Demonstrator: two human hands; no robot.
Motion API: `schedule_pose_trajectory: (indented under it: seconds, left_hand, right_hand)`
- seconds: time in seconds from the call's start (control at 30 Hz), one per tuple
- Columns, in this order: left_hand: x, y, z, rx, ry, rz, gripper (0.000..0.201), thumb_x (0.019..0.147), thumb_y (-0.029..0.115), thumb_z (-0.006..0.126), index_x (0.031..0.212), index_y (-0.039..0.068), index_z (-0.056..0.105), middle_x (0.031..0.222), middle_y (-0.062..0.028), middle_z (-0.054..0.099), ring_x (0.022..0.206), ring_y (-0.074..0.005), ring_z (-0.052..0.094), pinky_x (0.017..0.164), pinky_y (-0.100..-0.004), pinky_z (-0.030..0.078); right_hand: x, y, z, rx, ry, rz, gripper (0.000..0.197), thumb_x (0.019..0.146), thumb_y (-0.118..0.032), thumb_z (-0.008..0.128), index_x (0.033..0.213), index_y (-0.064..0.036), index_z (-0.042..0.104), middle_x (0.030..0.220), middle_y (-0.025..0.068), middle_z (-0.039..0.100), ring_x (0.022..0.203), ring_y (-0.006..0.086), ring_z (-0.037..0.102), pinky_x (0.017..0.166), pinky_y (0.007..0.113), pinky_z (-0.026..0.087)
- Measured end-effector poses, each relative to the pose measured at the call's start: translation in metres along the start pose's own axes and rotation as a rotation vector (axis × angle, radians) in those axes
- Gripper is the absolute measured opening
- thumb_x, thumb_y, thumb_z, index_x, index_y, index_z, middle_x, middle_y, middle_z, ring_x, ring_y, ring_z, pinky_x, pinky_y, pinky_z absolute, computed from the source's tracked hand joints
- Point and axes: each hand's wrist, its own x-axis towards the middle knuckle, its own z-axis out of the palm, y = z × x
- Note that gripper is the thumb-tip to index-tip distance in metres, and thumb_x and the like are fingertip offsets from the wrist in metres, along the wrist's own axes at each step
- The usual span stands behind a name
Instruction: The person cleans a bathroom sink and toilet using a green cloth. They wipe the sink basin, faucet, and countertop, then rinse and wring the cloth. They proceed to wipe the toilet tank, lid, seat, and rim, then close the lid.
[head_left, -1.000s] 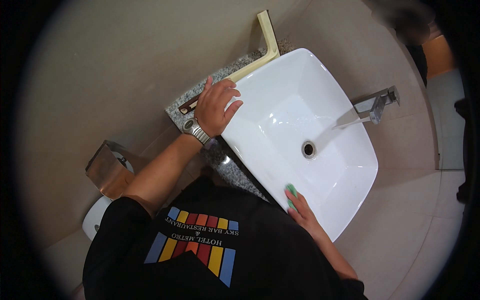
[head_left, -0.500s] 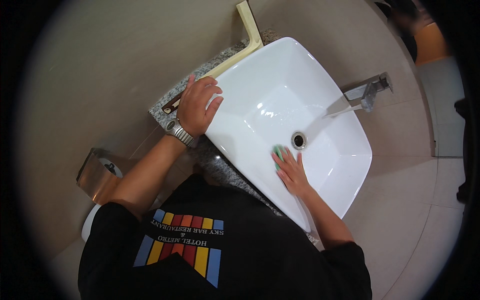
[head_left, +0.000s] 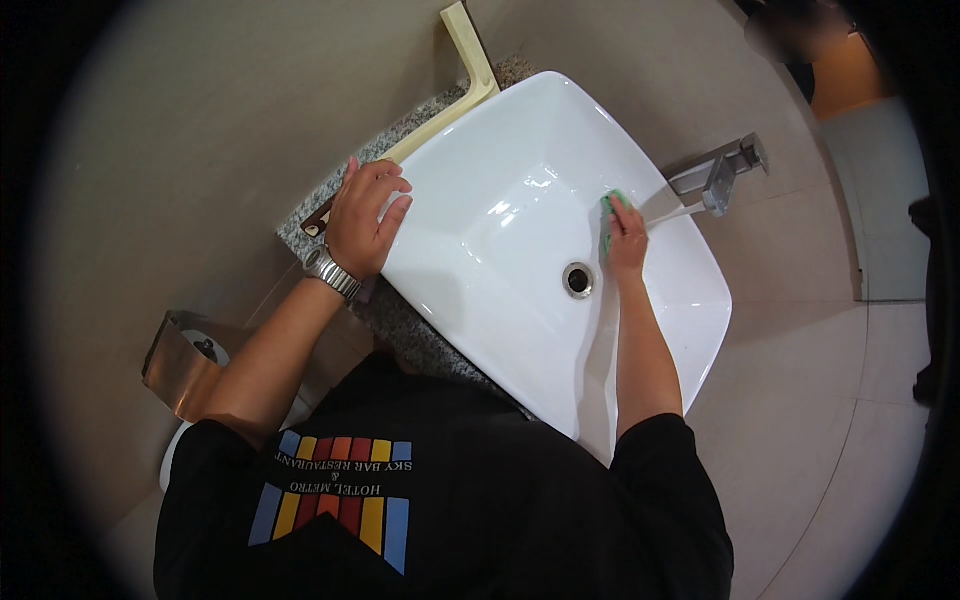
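The right hand point(head_left: 627, 240), fingers closed over it, presses the green pad point(head_left: 606, 205) inside the basin point(head_left: 470, 290); on this smooth, wet surface, the pad could slip away. The left hand point(head_left: 367, 220), loosely open and with nothing visibly grasped, rests at the corner, where it could slide under weight. Water point(head_left: 675, 214) from the tap point(head_left: 718, 187), if the right hand crosses it, could splash outside

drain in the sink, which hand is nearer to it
Right. The right hand, holding a green pad, is just beyond the drain and to its right; the left hand is at the left edge of the sink, farther off.
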Motion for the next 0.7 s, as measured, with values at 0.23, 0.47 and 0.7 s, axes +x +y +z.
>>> schedule_pose_trajectory:
  seconds: [0.23,0.47,0.7]
  left_hand:
    - [0.001,0.001,0.002,-0.037,0.018,-0.006,0.016,0.089,0.022,0.055,0.094,0.007,0.061,0.108,-0.0123,0.058,0.102,-0.033,0.057,0.106,-0.0559,0.028]
    - [0.001,0.002,0.005,-0.054,0.028,-0.017,0.016,0.089,0.021,0.055,0.094,0.007,0.061,0.108,-0.0117,0.058,0.102,-0.0328,0.057,0.106,-0.0555,0.028]
    - [0.0,0.002,0.005,-0.058,0.032,-0.054,0.015,0.089,0.021,0.056,0.095,0.007,0.061,0.108,-0.0112,0.058,0.103,-0.0322,0.057,0.107,-0.0547,0.028]
  right_hand:
    - [0.031,0.003,-0.049,1.308,0.16,0.73,0.029,0.092,-0.031,0.062,0.107,-0.0062,0.061,0.095,0.0048,0.061,0.079,0.0173,0.057,0.065,0.032,0.05]
    - [0.048,0.0,-0.053,1.019,0.357,0.58,0.035,0.084,-0.037,0.071,0.094,-0.0067,0.059,0.08,0.0013,0.055,0.068,0.0135,0.052,0.057,0.032,0.045]
    - [0.029,0.013,-0.059,0.629,0.351,0.547,0.035,0.091,-0.032,0.063,0.106,-0.001,0.058,0.092,0.0045,0.058,0.084,0.0147,0.056,0.072,0.028,0.046]
